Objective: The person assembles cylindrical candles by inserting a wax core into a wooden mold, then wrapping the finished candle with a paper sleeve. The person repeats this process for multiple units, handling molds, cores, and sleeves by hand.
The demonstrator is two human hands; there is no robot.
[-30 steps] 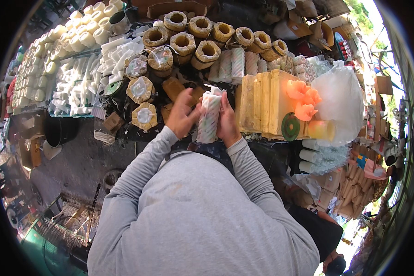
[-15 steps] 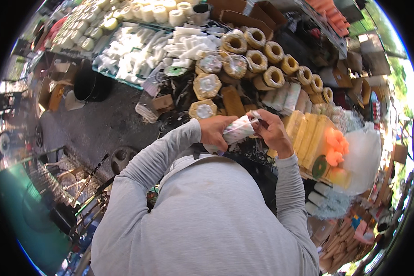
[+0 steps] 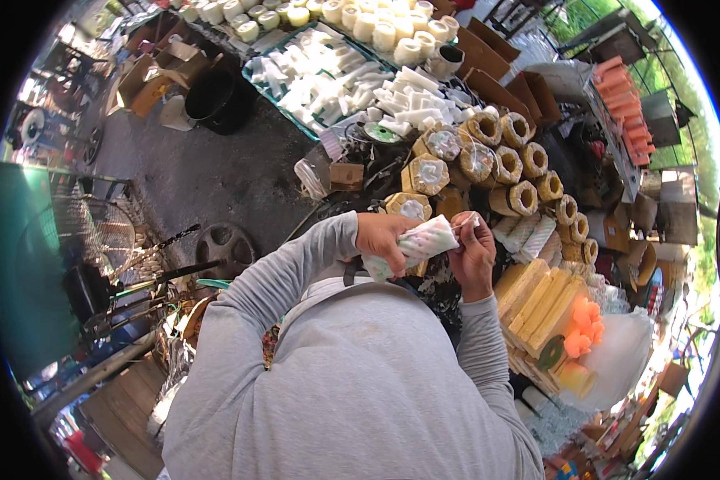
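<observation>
My left hand [image 3: 382, 244] is wrapped round a white cylinder [image 3: 426, 243] speckled with pink and green, held tilted in front of my chest. At the cylinder's upper right end, my right hand [image 3: 474, 258] has its fingers pinched together. A small white piece [image 3: 472, 220] shows at those fingertips, and a thin strand seems to run from it to the cylinder's end. What exactly this white piece is cannot be made out. Just beyond the hands stand hexagonal yellow blocks [image 3: 426, 174], some with clear plastic on top.
Yellow hollow tubes [image 3: 522, 198] stand ahead to the right, with yellow slabs [image 3: 536, 302] and an orange lumpy object [image 3: 582, 326] nearer. White sticks [image 3: 320, 68] fill a tray further off. A black bucket [image 3: 216, 100] and a small cardboard box [image 3: 346, 177] lie left of them.
The view has turned, so the surroundings sit further right. The right hand has tipped more upright, its fingertips drawn up with the small white piece. The left hand keeps hold of the cylinder.
</observation>
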